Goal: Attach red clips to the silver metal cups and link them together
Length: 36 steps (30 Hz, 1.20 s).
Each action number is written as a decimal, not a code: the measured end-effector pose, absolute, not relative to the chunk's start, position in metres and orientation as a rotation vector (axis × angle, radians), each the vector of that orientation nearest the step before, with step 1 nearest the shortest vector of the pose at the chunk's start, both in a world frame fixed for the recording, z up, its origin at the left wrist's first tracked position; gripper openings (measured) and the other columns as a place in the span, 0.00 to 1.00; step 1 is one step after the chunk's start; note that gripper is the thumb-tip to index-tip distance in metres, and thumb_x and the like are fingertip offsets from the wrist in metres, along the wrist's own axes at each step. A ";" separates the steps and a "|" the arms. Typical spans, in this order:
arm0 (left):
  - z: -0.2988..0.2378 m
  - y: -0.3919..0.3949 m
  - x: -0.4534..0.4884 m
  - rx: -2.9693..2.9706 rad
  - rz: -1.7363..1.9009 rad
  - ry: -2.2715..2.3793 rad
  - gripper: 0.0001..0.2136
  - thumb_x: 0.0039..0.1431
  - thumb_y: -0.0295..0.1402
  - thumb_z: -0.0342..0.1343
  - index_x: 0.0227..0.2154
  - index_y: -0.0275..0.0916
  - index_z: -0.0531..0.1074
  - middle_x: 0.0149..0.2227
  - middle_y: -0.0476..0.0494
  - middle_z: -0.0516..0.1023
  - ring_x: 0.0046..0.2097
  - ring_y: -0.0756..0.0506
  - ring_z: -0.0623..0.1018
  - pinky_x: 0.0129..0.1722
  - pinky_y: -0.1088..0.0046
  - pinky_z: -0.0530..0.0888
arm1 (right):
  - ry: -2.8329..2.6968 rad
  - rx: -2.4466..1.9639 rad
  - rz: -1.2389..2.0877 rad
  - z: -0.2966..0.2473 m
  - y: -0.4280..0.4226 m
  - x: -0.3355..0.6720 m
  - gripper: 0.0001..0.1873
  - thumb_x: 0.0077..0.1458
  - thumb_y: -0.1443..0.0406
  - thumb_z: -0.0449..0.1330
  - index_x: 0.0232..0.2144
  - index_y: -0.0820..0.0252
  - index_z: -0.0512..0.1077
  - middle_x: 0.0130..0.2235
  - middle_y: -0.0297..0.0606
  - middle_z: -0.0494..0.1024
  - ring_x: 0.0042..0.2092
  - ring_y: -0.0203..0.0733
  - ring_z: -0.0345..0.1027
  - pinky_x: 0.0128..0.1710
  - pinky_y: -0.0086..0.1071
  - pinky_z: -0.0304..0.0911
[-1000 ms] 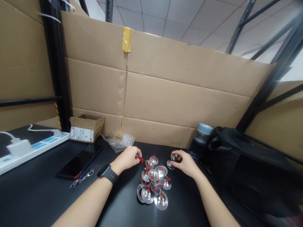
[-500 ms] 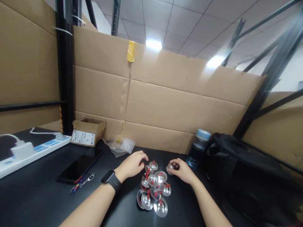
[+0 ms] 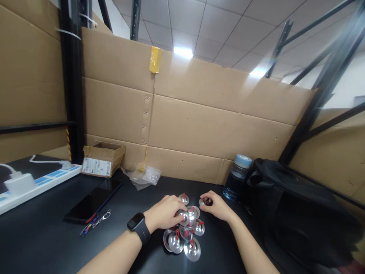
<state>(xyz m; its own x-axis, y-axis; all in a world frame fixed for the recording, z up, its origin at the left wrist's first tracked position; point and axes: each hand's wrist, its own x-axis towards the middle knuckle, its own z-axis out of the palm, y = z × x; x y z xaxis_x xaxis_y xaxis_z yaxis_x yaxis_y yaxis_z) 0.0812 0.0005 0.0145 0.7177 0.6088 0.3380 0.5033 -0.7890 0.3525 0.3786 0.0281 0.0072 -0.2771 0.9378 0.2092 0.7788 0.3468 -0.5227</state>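
Note:
Several small silver finger cymbals (image 3: 192, 249) with red cord loops lie overlapping in a pile on the black table (image 3: 222, 247). My left hand (image 3: 168, 213), with a black watch (image 3: 138, 227) on the wrist, reaches over the pile's left side. Its thumb and curved fingers are apart, close to an upper cymbal (image 3: 183, 218); contact is unclear and the hand hides some cymbals. At the right of the pile, my right hand (image 3: 215, 205) has its fingers closed on one finger cymbal (image 3: 202, 202), partly covered. A single cymbal (image 3: 184, 198) sits at the pile's far edge.
A phone (image 3: 95, 199), a keychain (image 3: 95, 224) and a white power strip (image 3: 54, 180) lie to the left. Further back are an open carton (image 3: 104, 160) and a plastic bag (image 3: 144, 177). A water bottle (image 3: 236, 177) and black bag (image 3: 299, 213) stand right. Cardboard (image 3: 194, 121) walls the back.
My left hand has moved right and toward me, over the pile, covering cymbals that were visible. My right hand stays at its cymbal. The view has shifted slightly.

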 end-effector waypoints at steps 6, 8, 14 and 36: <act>0.019 -0.002 0.084 2.679 0.674 0.893 0.09 0.60 0.31 0.61 0.42 0.48 0.80 0.44 0.48 0.82 0.48 0.41 0.78 0.49 0.66 0.68 | -2.153 -1.492 0.454 0.010 0.025 0.376 0.19 0.49 0.61 0.70 0.44 0.59 0.80 0.41 0.40 0.75 0.39 0.42 0.71 0.43 0.36 0.68; 0.022 -0.003 0.084 2.655 0.715 0.910 0.07 0.57 0.32 0.65 0.40 0.47 0.80 0.45 0.49 0.81 0.49 0.42 0.77 0.49 0.66 0.67 | -2.155 -1.494 0.452 0.011 0.024 0.376 0.18 0.49 0.61 0.69 0.44 0.59 0.80 0.41 0.40 0.75 0.39 0.42 0.71 0.43 0.36 0.68; 0.022 -0.004 0.086 2.651 0.685 0.911 0.03 0.55 0.33 0.69 0.32 0.47 0.81 0.42 0.51 0.80 0.47 0.43 0.76 0.48 0.68 0.65 | -2.161 -1.480 0.441 0.009 0.025 0.376 0.19 0.49 0.62 0.69 0.45 0.58 0.80 0.41 0.39 0.75 0.40 0.43 0.71 0.45 0.36 0.68; 0.027 -0.010 0.087 2.780 0.585 1.061 0.03 0.64 0.31 0.59 0.33 0.40 0.75 0.42 0.44 0.77 0.45 0.42 0.76 0.43 0.66 0.66 | -2.164 -1.511 0.408 0.006 0.023 0.376 0.24 0.52 0.60 0.67 0.52 0.57 0.74 0.48 0.43 0.74 0.51 0.49 0.69 0.56 0.43 0.64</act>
